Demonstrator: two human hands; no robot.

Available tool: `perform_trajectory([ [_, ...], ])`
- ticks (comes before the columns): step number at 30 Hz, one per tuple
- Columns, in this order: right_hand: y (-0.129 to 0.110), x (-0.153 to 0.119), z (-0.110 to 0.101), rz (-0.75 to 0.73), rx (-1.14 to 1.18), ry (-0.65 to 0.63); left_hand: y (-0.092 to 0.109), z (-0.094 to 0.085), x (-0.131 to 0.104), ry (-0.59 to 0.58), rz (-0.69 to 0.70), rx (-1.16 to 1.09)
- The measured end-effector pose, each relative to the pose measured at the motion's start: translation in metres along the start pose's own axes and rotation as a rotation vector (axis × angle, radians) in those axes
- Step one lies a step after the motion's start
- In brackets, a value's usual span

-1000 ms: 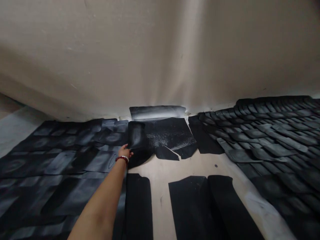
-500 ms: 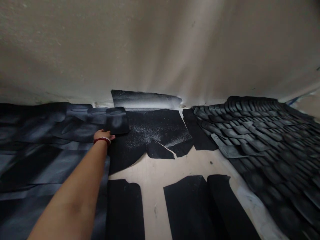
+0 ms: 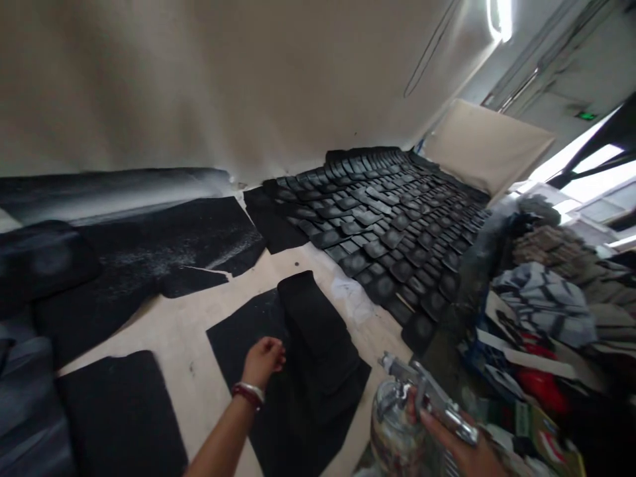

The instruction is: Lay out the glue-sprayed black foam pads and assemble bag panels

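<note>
The fingers of my left hand [image 3: 262, 363] are loosely curled; I see nothing between them, but I cannot tell if the tips meet. They are over the dark sheet [image 3: 236, 338], just to the left of the stack of black pieces [image 3: 315, 315], which lies at the near middle upon this sheet; whether I touch the stack, the view does not let me say. My right hand [image 3: 454, 444] has its fingers wrapped around the metal spray gun [image 3: 444, 401], at the near right, with the cup [image 3: 397, 430] below and the nozzle turned to the left and far. I cannot see if the trigger is pressed. To do this handling well, in my judgement, I should take only one piece by its edge, with the fingertips, so that its neighbours do not slide along. The pieces look thin and flexible, so a corner may fold under a careless pinch. I should also hold the cup upright and the nozzle away from my left wrist. At the far right, the overlapping black pieces [image 3: 382, 232] lie in close rows, which my arm could easily disturb; a path over the pale board [image 3: 189, 324] seems to me safer.
</note>
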State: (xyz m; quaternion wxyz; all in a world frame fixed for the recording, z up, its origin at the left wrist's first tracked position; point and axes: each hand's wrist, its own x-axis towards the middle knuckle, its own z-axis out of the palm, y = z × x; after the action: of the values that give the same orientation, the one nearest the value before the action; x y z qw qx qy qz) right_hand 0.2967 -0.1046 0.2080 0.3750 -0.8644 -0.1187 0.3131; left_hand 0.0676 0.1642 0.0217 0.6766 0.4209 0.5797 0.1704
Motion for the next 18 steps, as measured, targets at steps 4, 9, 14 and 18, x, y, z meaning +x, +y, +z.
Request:
perform_trajectory([
  [4,0.014,0.021,-0.018,0.024,0.169,-0.030,-0.006,0.107,-0.016,0.200,-0.047,0.457],
  [9,0.039,0.030,-0.034,0.014,0.323,-0.083,-0.002,0.132,-0.006,0.295,-0.107,0.650],
  [14,0.056,0.038,-0.050,-0.010,0.346,-0.200,-0.002,0.143,-0.017,0.371,-0.135,0.605],
  [18,0.056,0.039,-0.064,-0.041,0.286,-0.263,0.003,0.148,-0.020,0.407,-0.158,0.513],
])
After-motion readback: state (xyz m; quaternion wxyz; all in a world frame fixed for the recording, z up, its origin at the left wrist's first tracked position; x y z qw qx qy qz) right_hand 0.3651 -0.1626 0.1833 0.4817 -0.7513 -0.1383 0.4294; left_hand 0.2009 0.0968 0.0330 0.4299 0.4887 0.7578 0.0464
